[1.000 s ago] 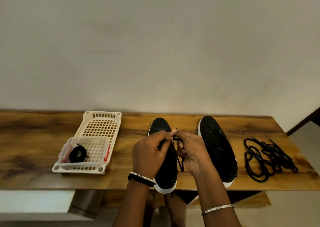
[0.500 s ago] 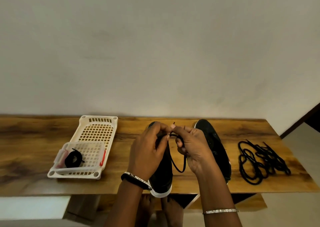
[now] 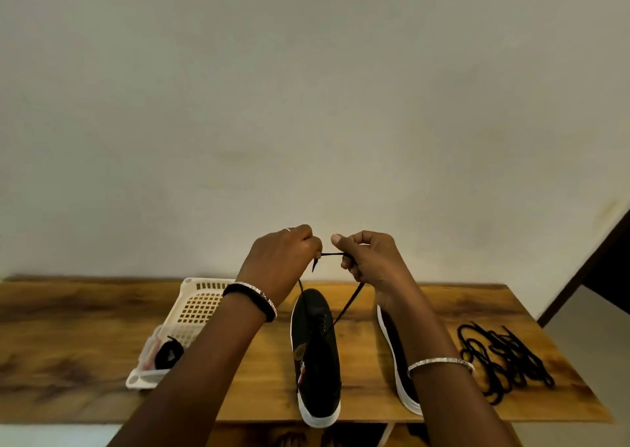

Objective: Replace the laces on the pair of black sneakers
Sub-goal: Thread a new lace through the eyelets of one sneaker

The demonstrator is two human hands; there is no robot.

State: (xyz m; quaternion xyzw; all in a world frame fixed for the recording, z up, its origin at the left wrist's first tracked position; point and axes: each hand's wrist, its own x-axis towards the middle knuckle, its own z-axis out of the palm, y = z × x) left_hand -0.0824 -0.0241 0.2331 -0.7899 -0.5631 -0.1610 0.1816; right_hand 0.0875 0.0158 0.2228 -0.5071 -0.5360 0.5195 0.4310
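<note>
Two black sneakers with white soles stand on the wooden table [image 3: 85,337]. The left sneaker [image 3: 315,354] is fully visible; the right sneaker [image 3: 397,364] is mostly hidden behind my right forearm. A thin black lace [image 3: 347,305] runs up from the left sneaker's eyelets in two strands. My left hand [image 3: 284,259] and my right hand [image 3: 370,259] are raised above the shoe, each pinching one end of that lace, with a short taut stretch between them.
A white perforated plastic basket [image 3: 201,305] sits left of the shoes, with a coiled black lace [image 3: 167,354] in a small clear tray inside it. A loose heap of black laces [image 3: 501,356] lies at the table's right end. A plain wall stands behind.
Both hands have risen from the left sneaker's tongue and moved apart, drawing the lace ends up and taut. The view has tilted upward.
</note>
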